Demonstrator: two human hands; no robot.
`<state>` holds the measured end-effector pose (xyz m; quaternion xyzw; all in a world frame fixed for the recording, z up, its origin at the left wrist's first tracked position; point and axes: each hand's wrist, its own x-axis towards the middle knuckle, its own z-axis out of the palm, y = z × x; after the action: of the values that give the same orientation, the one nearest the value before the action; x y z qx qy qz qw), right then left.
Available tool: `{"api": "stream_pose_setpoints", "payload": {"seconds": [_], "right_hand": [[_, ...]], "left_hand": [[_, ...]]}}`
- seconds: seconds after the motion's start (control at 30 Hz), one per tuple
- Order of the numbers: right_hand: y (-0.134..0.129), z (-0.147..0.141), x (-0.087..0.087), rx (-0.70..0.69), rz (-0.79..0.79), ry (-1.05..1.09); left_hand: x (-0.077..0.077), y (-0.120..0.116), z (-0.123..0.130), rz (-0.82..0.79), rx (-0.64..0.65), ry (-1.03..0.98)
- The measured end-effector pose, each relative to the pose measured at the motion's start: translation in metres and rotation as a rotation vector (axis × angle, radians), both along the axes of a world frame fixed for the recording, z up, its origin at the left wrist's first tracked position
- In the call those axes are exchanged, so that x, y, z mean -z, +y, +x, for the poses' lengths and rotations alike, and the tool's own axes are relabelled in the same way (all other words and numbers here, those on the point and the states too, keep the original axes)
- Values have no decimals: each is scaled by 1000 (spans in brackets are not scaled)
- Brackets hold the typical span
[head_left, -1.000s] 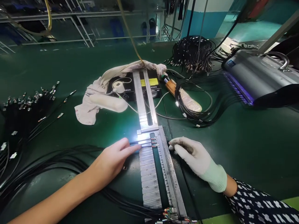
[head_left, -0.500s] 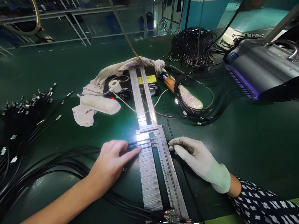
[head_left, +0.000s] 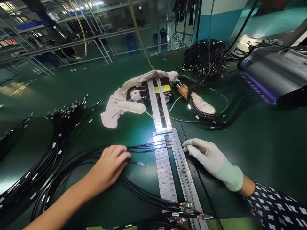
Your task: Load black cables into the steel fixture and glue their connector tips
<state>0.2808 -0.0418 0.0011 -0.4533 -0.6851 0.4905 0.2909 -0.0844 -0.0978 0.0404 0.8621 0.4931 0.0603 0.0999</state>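
While left hand (head_left: 111,163) curls palm-down at cables (head_left: 141,147), right hand (head_left: 213,157) pinches beside metal jig (head_left: 166,174), held items unclear.

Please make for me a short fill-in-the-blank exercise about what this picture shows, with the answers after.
1. The right hand is covered by a ____.
2. The left hand has no covering; it is ____.
3. The label on the box is ____ in colour.
4. The cables lying across the metal jig are ____ in colour.

Missing words: glove; bare; yellow; black.
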Motion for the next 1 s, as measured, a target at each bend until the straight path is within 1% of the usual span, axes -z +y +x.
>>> {"api": "stream_pose_setpoints", "payload": {"seconds": [0.07,0.13,0.17,0.23,0.33,0.4,0.47,0.53,0.6,0.9,1.0], "right_hand": [[0,-1,0,10,3,-8],[0,-2,0,19,3,-11],[0,-2,0,20,7,-11],[0,-3,0,23,23,-10],[-1,-2,-3,24,37,-5],[-2,-3,-5,21,43,-1],[-1,-3,-6,14,50,1],[-1,-4,-6,7,54,4],[0,-4,-6,6,60,8],[0,-1,-6,1,85,2],[0,-1,-6,6,95,-10]], "left_hand": [[3,-2,-8,81,-13,42],[3,-1,-8,162,-15,-6],[2,0,-4,203,-13,-47],[-2,4,12,258,17,-115],[-5,12,48,275,143,-115],[-1,19,68,298,221,-84],[5,24,80,324,248,-70],[11,28,82,328,241,-67],[14,30,79,318,234,-71],[12,33,74,321,260,10],[15,34,74,276,253,-65]]}}
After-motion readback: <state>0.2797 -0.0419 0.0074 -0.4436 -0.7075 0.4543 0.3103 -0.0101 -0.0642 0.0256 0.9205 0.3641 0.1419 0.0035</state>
